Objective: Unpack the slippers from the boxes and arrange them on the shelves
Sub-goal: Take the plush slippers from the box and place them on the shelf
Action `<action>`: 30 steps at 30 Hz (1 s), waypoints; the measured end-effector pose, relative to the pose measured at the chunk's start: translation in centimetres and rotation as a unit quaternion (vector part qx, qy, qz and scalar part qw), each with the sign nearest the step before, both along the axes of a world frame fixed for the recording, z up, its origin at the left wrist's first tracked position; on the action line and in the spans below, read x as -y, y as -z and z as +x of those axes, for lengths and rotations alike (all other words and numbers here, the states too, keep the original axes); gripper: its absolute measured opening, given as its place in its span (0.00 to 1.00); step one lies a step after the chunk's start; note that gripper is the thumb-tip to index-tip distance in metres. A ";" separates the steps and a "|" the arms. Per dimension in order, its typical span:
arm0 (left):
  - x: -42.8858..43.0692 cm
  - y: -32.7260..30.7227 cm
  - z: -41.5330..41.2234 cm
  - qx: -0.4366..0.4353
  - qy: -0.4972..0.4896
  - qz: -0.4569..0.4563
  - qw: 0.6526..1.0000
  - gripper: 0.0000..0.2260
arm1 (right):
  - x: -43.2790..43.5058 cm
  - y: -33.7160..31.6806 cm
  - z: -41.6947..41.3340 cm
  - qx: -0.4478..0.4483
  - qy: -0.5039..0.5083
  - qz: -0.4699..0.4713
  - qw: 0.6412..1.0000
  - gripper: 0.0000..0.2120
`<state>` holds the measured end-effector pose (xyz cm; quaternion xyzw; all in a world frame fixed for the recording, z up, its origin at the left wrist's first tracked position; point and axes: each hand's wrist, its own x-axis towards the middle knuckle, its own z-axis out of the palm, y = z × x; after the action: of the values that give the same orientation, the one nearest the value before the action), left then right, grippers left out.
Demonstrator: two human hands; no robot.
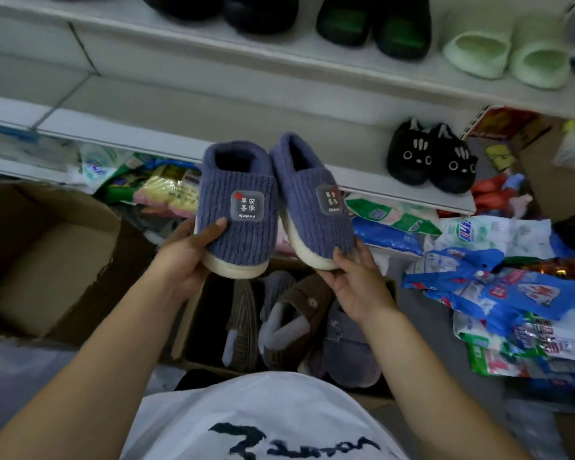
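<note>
I hold a pair of blue ribbed slippers with cream soles in front of the shelves. My left hand (188, 257) grips the toe of the left blue slipper (238, 207), thumb on top. My right hand (352, 277) grips the toe of the right blue slipper (312, 197). Both slippers point toes toward me and carry a grey "Happy" patch. Below them an open cardboard box (193, 313) holds several brown and grey slippers (299, 323). The lower white shelf (186, 137) behind the pair is bare on its left part.
Black cat-face slippers (430, 156) sit on the lower shelf at right. The upper shelf (193, 44) bears black slippers (219, 8), black-green ones (374, 24) and pale green slides (508, 54). An empty cardboard box (44, 260) stands at left. Plastic packets (498, 293) lie piled at right.
</note>
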<state>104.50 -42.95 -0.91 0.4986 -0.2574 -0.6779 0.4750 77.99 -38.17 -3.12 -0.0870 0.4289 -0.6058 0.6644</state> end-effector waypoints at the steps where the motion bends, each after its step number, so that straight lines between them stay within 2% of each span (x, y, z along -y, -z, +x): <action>1: 1.1 -0.3 -0.1 0.009 -0.002 -0.005 1.000 0.25 | 0.6 -0.5 0.2 0.001 0.014 -0.006 1.000 0.21; 3: 3.1 -0.7 -0.6 0.017 -0.018 0.006 1.000 0.37 | 1.8 -1.1 0.7 -0.004 0.046 -0.007 0.999 0.23; 4: 4.1 -0.7 -1.0 0.014 -0.022 0.013 1.000 0.40 | 2.3 -1.1 0.8 -0.007 0.060 -0.004 0.998 0.24; 5: 5.1 -0.7 -1.5 0.005 -0.018 0.016 1.000 0.39 | 2.8 -1.2 0.9 -0.011 0.072 0.001 0.997 0.26; 8: 7.4 -0.4 -3.6 -0.005 0.033 0.014 0.999 0.22 | 4.2 -1.3 1.0 -0.025 0.108 0.024 0.994 0.25; 10: 9.3 -0.3 -4.9 0.007 0.061 0.020 0.998 0.17 | 5.5 -1.5 0.8 -0.040 0.140 0.045 0.988 0.23; 13: 13.0 -0.5 -6.5 0.008 0.084 0.027 0.996 0.18 | 8.2 -2.1 -0.4 -0.059 0.168 0.072 0.981 0.25; 17: 18.6 -0.8 -8.3 -0.004 0.092 0.032 0.995 0.24 | 12.7 -3.2 -2.9 -0.094 0.171 0.070 0.978 0.24; 22: 22.0 0.4 -11.2 0.067 0.073 0.030 0.995 0.30 | 17.0 -1.4 -5.2 -0.236 0.078 0.140 0.959 0.19; 24: 21.7 1.9 -11.6 0.096 0.112 0.026 0.989 0.33 | 17.2 0.4 -5.3 -0.269 0.050 0.179 0.945 0.27; 27: 21.2 4.3 -11.6 0.124 0.124 0.006 0.984 0.33 | 17.2 4.1 -5.8 -0.379 0.038 0.198 0.903 0.47; 28: 21.2 4.7 -11.6 0.146 0.126 -0.010 0.981 0.32 | 17.1 4.8 -5.8 -0.417 0.031 0.193 0.887 0.51; 30: 21.8 5.4 -11.8 0.187 0.136 -0.045 0.972 0.26 | 17.2 4.8 -5.7 -0.471 0.027 0.192 0.861 0.51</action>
<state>92.73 -64.77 -6.29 0.5553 -0.4374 -0.6182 0.3437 72.28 -55.41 -7.93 -0.2208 0.8006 -0.4159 0.3707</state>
